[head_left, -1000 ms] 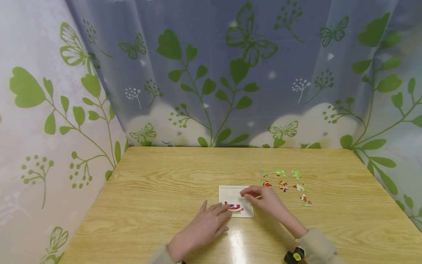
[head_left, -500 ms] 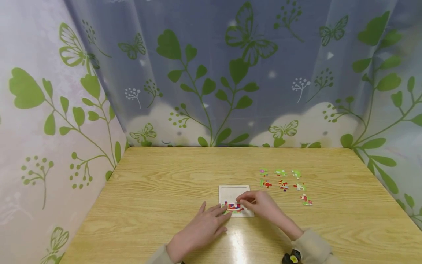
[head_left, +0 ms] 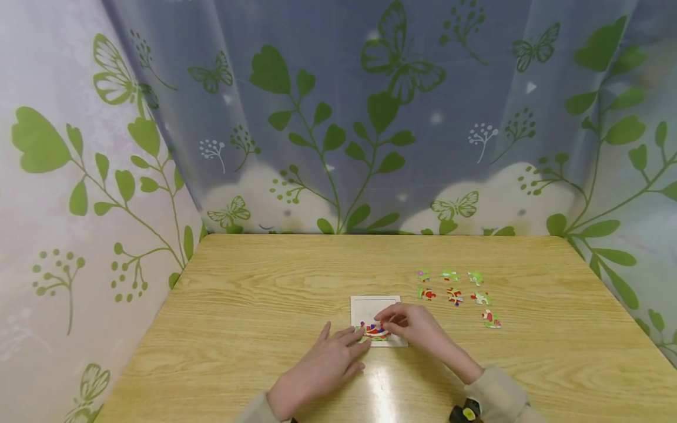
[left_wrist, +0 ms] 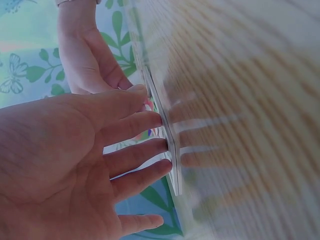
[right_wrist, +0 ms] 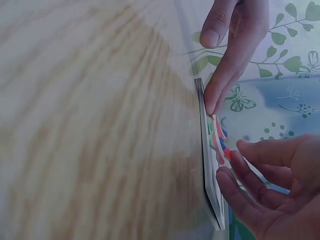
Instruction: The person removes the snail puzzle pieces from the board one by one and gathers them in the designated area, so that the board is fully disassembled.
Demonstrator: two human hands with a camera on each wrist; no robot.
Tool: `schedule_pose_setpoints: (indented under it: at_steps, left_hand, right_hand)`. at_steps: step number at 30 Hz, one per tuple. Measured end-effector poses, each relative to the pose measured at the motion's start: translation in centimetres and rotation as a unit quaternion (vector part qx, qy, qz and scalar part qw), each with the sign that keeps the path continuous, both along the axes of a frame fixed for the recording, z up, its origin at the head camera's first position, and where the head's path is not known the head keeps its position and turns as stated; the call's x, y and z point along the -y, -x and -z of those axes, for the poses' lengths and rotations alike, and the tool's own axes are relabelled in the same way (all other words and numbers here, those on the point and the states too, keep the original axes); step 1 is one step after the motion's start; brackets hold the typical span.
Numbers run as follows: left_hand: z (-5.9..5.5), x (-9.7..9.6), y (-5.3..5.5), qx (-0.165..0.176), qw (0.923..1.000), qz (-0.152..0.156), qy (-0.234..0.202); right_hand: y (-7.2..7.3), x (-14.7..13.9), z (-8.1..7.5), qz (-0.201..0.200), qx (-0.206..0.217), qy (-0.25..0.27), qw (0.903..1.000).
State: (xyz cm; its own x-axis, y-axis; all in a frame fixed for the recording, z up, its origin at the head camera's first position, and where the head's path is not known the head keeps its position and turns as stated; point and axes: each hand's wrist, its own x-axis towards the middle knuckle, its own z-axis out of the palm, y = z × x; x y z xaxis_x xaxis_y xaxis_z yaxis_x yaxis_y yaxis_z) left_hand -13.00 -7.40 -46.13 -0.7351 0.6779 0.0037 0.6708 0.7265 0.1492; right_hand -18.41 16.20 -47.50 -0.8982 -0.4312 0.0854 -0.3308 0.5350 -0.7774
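Observation:
A white puzzle tray (head_left: 353,308) lies on the table, with joined red, blue and green puzzle pieces (head_left: 375,333) along its near side. My left hand (head_left: 325,361) rests its straight fingers on the tray's left edge and the pieces there. Over the assembled part, my right hand (head_left: 420,326) pinches a small red puzzle piece (right_wrist: 227,153) between thumb and fingers, right at the top edge of the joined pieces. In the right wrist view that held piece is mostly covered by fingertips. Its printed picture is hidden.
Several loose puzzle pieces lie to the tray's right, among them a green one (head_left: 475,278), a red one (head_left: 453,296) and a red-and-white one (head_left: 491,319). A curtain (head_left: 338,117) with leaves and butterflies hangs behind the wooden table (head_left: 254,282).
My right hand has moved left and slightly nearer over the tray, bringing its piece down to the joined pieces. The left hand has stayed nearly still.

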Motion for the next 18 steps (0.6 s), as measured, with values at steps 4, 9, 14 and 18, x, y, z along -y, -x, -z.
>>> schedule_pose_setpoints:
  at_steps: [4, 9, 14, 18]
  left_hand:
    - [0.01, -0.04, 0.08, -0.003, 1.0000, 0.000, 0.002]
    - [0.07, -0.05, 0.10, -0.006, 1.0000, 0.002, 0.001]
    - [0.09, -0.02, 0.04, -0.005, 1.0000, 0.002, -0.001]
    - [0.03, 0.01, -0.01, -0.001, 1.0000, 0.001, -0.006]
  right_hand:
    - [0.07, 0.01, 0.06, -0.005, -0.001, 0.017, 0.9998]
    - [0.14, -0.14, 0.34, -0.013, -0.002, 0.022, 0.9997]
    - [0.05, -0.24, 0.60, -0.008, 0.000, 0.008, 0.9999]
    - [-0.05, -0.24, 0.68, -0.005, 0.006, 0.008, 0.9999]
